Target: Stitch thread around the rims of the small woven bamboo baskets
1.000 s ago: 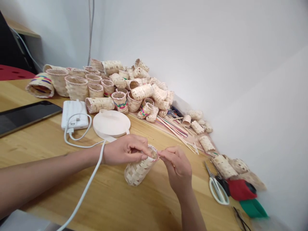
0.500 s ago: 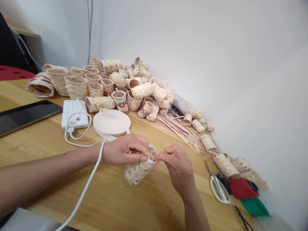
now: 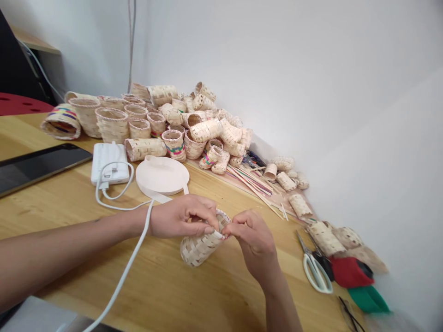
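Note:
A small woven basket [image 3: 199, 249] lies tilted over the wooden table, its open mouth turned up and to the right. Pink-and-white binding runs along part of its rim. My left hand [image 3: 185, 216] pinches the near left of the rim between thumb and fingers. On the right side of the rim, my right hand [image 3: 252, 235] is closed with thumb and forefinger pressed together at the edge. Whether a thread or strip is between those fingertips is too small to tell. Just behind my left hand lies a flat roll of white ribbon [image 3: 162, 175], its loose end trailing toward my wrist.
Many woven baskets [image 3: 111, 125] are heaped along the wall. A white power bank [image 3: 110, 161] with a cable [image 3: 121, 281] crossing my left forearm, and a phone [image 3: 41, 166], lie left. Scissors [image 3: 316, 272], red roll [image 3: 351, 272] and green roll [image 3: 369, 299] lie right.
My right hand has shifted slightly left, its fingertips now closer to my left fingers at the rim. The left hand keeps its pinch on the basket. The whole view has shifted a little.

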The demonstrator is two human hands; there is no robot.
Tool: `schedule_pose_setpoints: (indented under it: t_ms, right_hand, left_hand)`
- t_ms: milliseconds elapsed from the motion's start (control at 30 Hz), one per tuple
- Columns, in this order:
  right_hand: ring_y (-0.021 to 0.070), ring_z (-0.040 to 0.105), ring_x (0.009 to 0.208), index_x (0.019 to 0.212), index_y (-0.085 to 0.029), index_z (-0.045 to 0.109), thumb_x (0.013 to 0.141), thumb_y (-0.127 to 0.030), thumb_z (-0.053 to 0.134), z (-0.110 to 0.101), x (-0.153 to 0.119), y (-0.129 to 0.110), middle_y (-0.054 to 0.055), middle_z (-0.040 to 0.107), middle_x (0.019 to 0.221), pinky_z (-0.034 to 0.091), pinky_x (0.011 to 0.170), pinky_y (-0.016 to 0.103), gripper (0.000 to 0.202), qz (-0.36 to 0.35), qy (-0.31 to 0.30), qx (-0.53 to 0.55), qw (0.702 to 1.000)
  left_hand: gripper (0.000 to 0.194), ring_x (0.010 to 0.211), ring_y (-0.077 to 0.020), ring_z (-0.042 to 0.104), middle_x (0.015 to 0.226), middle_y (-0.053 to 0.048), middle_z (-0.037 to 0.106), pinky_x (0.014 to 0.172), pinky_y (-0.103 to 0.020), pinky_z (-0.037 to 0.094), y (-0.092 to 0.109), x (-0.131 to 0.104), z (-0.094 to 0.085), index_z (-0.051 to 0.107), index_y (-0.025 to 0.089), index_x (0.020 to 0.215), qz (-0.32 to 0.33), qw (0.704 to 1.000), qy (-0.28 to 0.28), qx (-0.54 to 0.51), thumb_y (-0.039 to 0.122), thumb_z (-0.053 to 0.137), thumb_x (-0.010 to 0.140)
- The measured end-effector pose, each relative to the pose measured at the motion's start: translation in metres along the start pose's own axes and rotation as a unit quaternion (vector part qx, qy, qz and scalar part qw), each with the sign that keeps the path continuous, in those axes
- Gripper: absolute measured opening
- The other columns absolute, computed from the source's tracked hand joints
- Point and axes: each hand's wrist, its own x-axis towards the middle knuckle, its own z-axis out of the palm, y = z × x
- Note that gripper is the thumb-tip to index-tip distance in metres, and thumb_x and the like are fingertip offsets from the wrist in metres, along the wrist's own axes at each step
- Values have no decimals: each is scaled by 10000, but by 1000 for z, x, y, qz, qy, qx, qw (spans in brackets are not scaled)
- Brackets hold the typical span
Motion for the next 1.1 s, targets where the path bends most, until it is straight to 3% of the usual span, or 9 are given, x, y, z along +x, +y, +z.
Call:
schedule_pose_setpoints:
  t_ms: [400,600,1100]
  right_hand:
    - [163,580,789,1016,-252,660,907,-90,522,0,-1,-1,31,644,856,460,682,305,240,23,9,20,1000]
    - [156,553,764,980,-246,657,907,-80,518,-2,-1,-1,23,625,824,444,664,298,229,12,-15,20,1000]
    - [155,554,755,915,-229,660,923,-100,479,-4,-1,-1,19,603,788,437,658,287,222,29,-6,3,1000]
  left_hand:
    - [338,716,-135,544,760,-61,592,660,-204,411,-2,0,0,697,127,879,-5,1000,4,1,358,462,956]
    - [331,717,-142,544,769,-69,599,655,-212,408,-2,0,0,701,125,894,-10,1000,1,-3,358,472,952]
    - [316,711,-139,539,785,-65,604,649,-212,409,-3,-1,1,689,128,872,-19,1000,5,-5,351,478,947]
